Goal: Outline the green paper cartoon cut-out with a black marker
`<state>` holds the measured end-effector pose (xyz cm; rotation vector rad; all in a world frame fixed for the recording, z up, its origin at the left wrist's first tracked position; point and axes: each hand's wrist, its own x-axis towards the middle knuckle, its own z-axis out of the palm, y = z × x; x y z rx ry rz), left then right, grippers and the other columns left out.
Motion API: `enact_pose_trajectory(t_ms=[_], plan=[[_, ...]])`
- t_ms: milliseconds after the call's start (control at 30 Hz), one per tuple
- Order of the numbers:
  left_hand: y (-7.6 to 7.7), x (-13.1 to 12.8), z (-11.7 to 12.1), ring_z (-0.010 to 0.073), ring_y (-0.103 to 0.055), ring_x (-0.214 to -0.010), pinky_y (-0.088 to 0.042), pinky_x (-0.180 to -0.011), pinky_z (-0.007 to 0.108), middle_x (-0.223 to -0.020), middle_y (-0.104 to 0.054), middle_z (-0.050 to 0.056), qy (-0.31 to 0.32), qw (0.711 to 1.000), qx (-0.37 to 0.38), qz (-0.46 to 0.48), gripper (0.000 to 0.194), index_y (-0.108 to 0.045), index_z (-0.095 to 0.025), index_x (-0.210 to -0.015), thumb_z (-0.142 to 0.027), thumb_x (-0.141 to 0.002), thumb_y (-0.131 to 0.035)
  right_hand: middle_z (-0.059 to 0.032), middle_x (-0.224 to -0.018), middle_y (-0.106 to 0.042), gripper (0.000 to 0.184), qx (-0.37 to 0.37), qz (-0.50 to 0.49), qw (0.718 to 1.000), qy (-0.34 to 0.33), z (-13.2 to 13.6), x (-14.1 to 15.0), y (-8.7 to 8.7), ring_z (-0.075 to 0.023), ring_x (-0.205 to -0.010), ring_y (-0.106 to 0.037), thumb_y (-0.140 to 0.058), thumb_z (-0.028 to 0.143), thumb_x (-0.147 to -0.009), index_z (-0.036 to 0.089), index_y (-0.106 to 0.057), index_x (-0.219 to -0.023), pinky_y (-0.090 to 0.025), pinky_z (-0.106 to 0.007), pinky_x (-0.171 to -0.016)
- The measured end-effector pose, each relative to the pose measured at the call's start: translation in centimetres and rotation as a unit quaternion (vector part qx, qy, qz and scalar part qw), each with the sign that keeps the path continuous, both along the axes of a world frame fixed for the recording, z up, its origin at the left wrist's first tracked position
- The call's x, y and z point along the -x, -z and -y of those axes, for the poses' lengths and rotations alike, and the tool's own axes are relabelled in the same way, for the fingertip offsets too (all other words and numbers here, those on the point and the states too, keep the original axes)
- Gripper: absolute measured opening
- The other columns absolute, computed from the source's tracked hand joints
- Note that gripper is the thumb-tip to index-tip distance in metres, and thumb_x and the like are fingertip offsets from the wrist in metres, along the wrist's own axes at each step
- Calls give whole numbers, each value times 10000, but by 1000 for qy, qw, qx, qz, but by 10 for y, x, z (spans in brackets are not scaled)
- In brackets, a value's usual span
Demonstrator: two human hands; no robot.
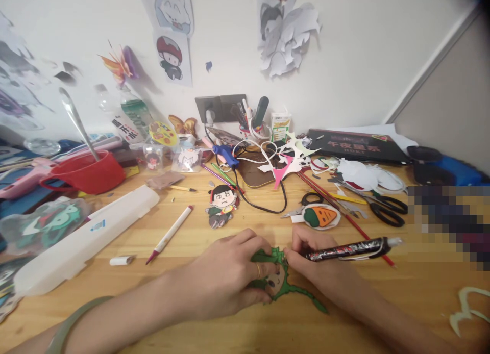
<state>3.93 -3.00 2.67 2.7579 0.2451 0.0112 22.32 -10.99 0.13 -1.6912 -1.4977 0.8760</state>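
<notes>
My left hand (pixel 235 267), a ring on one finger, bends over a green paper cutout (pixel 291 287) with a small face and holds it down with thumb and fingertips. Much of the cutout is hidden under these fingers, while a thin green strip curves out to the right. My right hand (pixel 314 254) is closed around a black patterned pen (pixel 348 249). Its fingertips meet the cutout's upper right edge, and they hide the pen's tip. Just beyond the hands lie a carrot cutout (pixel 325 217) and a cartoon figure cutout (pixel 222 206).
An uncapped marker (pixel 169 235) and its cap (pixel 120 260) lie left, near a long white plastic case (pixel 92 242). A red mug (pixel 90 173) holds a spoon. Black-handled scissors (pixel 386 211), a red pencil (pixel 367 234) and a blue glue gun (pixel 226 155) with a cord lie farther back.
</notes>
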Motion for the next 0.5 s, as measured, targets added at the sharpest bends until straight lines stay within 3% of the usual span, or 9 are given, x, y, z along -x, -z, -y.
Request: enact_pose_trajectory(t_ms=[500], plan=[[0, 1, 0, 218, -442, -986, -436, -826, 357, -1094, -473, 51, 0, 1000, 1, -6, 274, -540, -264, -1102, -386, -858, -510, 71, -523, -321, 246, -2, 9, 1000, 4, 0, 1, 0, -87, -512, -305, -456, 147, -745, 200, -313, -552, -243, -223, -455]])
